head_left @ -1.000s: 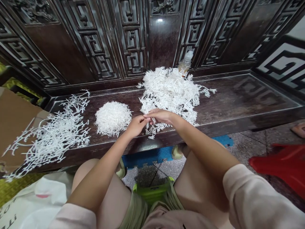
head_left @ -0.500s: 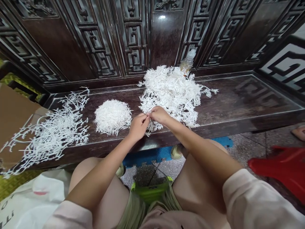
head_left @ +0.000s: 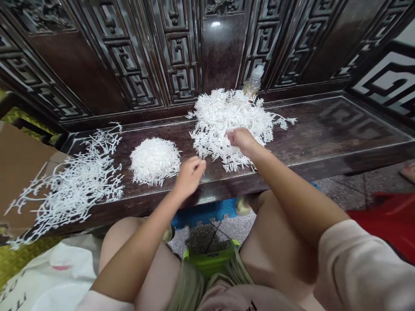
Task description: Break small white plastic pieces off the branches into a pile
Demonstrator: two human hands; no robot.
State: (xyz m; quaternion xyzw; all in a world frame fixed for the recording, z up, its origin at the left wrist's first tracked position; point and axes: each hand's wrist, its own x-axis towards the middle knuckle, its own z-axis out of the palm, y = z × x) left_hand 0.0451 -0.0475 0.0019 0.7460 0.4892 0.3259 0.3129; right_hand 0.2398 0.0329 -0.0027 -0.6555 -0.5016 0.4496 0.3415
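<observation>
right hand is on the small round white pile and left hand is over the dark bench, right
No, in the head view the right hand is on the big loose white heap, not the small round white pile. The left hand is over the dark bench, as you said.

Left hand (head_left: 189,177) loosely curled in the air; right hand (head_left: 242,141) reaching more far forward than left, bent downward.
</observation>
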